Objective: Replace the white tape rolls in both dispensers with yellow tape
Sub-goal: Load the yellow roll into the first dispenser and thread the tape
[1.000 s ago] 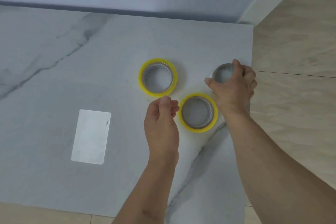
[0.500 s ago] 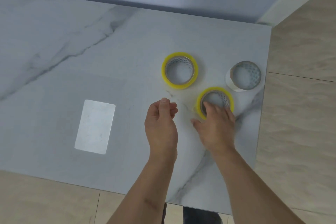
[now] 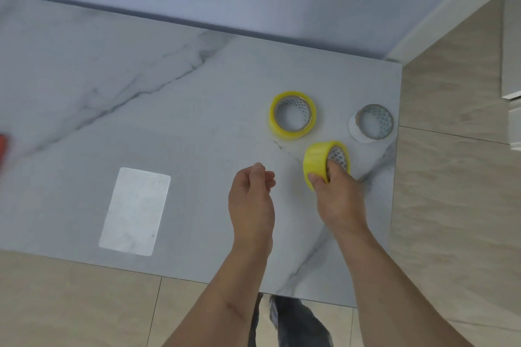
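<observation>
My right hand [image 3: 338, 197] grips a yellow tape roll [image 3: 317, 162], tilted up on its edge just above the table, with fingers inside the core. A second yellow tape roll [image 3: 293, 115] lies flat on the table beyond it. A white tape roll [image 3: 372, 122] lies flat near the table's right edge. My left hand [image 3: 252, 200] hovers over the table left of the held roll, fingers loosely curled and holding nothing. A blurred red object [image 3: 3, 146] shows at the far left edge; I cannot tell what it is.
The marble table [image 3: 141, 93] ends close to the right of the white roll and just below my wrists. A bright rectangular light patch [image 3: 135, 211] lies on the front left. Tiled floor and a leg show below.
My right hand left the white roll, came back to the nearer yellow roll, took hold of it and tipped it up off the table. The view shifted left.
</observation>
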